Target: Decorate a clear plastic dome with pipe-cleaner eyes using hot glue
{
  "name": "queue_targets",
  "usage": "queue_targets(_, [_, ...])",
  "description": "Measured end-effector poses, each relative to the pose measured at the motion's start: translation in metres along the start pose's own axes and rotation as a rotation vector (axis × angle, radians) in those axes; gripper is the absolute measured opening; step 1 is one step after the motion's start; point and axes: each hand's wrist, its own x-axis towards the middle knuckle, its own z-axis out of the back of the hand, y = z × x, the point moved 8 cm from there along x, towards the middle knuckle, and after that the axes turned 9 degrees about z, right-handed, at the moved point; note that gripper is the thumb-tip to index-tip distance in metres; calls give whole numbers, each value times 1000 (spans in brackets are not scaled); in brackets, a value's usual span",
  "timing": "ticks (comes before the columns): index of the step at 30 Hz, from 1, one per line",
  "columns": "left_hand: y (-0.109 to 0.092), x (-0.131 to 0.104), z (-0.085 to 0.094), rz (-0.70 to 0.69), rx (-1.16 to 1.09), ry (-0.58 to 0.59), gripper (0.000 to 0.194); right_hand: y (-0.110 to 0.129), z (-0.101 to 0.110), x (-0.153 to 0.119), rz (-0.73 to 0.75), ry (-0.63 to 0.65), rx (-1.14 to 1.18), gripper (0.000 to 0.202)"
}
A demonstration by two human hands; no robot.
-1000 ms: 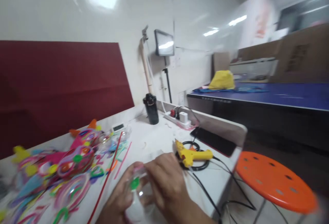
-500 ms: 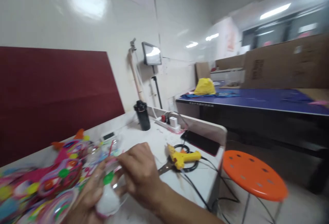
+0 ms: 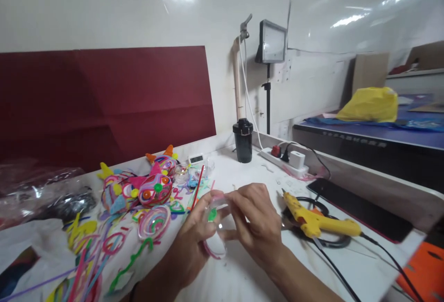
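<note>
Between my two hands is a small clear round piece (image 3: 215,245) with a pink rim, a white lower part and a green spot near its top. My left hand (image 3: 194,237) wraps round its left side. The fingers of my right hand (image 3: 256,218) pinch its upper right edge, and the fingertips are partly hidden. Left of my hands lie a clear disc with coloured rings (image 3: 154,222) and a red stick (image 3: 197,188). A yellow glue gun (image 3: 321,223) rests to the right of my right hand.
Colourful decorated pieces (image 3: 156,190) and fuzzy strips (image 3: 132,265) cover the table's left side. Behind stand a black cup (image 3: 243,142) and a power strip (image 3: 298,170). A phone (image 3: 360,209) lies at the right, and an orange stool (image 3: 423,269) is beyond the edge.
The view has turned to the left, so the table's left side shows more. Both hands still hold the round piece, which now stands more upright between them.
</note>
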Motion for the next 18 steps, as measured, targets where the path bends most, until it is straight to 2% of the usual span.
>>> queue_targets(7, [5,2,11,5,24,-21,44,-3,-5,-5,-24,25,24,21])
queue_targets(18, [-3,2,16,16,187,-66,53,-11,-6,-13,-190,-11,150,32])
